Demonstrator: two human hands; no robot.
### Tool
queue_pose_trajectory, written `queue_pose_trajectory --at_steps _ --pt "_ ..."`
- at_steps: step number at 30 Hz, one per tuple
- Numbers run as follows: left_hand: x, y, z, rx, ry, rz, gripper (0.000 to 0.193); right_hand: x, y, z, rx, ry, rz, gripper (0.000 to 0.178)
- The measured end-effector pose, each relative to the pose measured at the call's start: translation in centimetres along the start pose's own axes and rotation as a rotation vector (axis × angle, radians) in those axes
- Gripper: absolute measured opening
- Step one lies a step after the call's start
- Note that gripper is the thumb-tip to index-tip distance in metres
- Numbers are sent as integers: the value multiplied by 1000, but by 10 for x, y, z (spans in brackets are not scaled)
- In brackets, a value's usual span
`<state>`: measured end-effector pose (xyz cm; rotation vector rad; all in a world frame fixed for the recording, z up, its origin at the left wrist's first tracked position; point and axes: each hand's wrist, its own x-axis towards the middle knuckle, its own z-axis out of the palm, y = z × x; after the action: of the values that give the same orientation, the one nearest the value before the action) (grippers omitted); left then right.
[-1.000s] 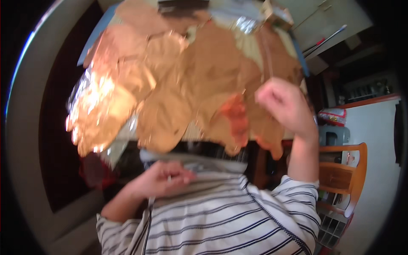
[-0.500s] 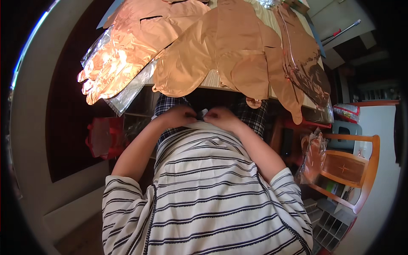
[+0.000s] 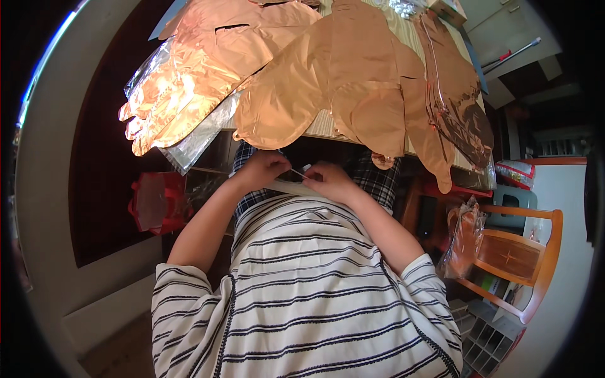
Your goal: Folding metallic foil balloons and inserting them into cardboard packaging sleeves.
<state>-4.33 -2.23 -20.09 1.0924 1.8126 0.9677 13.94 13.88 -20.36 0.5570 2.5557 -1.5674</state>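
Observation:
Above my lap, in front of the table edge, my left hand (image 3: 266, 170) and my right hand (image 3: 330, 181) are both closed in a pinch. Between them runs a short, thin white strip (image 3: 299, 172), each end in one hand's fingertips; its kind is too small to make out. A small white bit (image 3: 307, 167) shows by the right fingers. Just beyond the hands, flat copper-coloured foil balloons (image 3: 283, 94) overhang the table's near edge, touched by neither hand.
Clear plastic wrapping (image 3: 200, 142) hangs off the wooden table (image 3: 321, 126) at the left. A red plastic object (image 3: 157, 200) stands low on the left. To the right is a wooden chair (image 3: 509, 255) with a bagged copper-coloured item (image 3: 463, 242) beside it, and a grey compartment tray (image 3: 488, 343) lies below.
My hands have drawn slightly apart and up, and the white strip now shows stretched between them. The view has shifted a little, so the table things sit slightly further right.

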Motion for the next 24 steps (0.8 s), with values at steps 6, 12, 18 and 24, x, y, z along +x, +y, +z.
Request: queue_pose_trajectory --at_steps 6,12,18,24 --pt "-8 11 -4 -124 18 12 14 3 -16 -2 -22 103 -165 17" --pt "-10 29 -11 -4 22 37 14 4 -19 0 79 93 -94 18" --pt "-10 41 -7 -12 95 144 14 6 -32 -5 119 191 -162 15" --pt "-28 78 -5 329 39 425 12 -24 -69 -14 102 337 -295 7"
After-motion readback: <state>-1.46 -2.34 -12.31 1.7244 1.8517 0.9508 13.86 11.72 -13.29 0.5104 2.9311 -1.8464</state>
